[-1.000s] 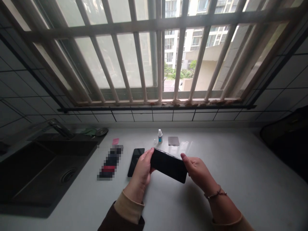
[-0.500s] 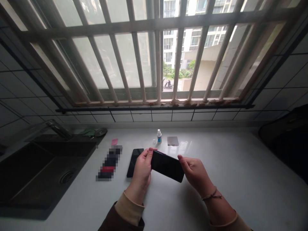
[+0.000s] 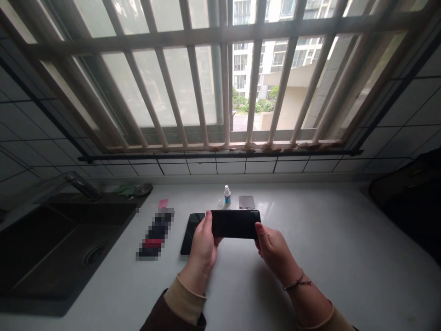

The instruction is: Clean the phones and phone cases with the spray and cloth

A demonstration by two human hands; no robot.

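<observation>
A black smartphone (image 3: 236, 224) is held sideways above the counter, its dark screen facing me. My left hand (image 3: 203, 241) grips its left end, thumb along the near face and fingers behind. At the other end my right hand (image 3: 274, 246) is closed on the lower right corner, its thumb on the front edge. Partly behind my left hand, a second dark phone-like slab (image 3: 190, 234) lies flat on the counter. Beyond the held phone stand a small white bottle with a blue label (image 3: 227, 196) and a grey folded cloth (image 3: 246, 202).
To the left is a dark sink (image 3: 65, 257) with a faucet (image 3: 82, 186). A small pink piece (image 3: 163, 203) and a pixelated dark item (image 3: 155, 234) lie on the pale counter (image 3: 344, 257). A dark bulky object (image 3: 409, 197) sits at the right. A barred window rises behind.
The phone has turned from slanting down to the right to nearly level. Its right end has risen, and my right hand has shifted slightly left with it.
</observation>
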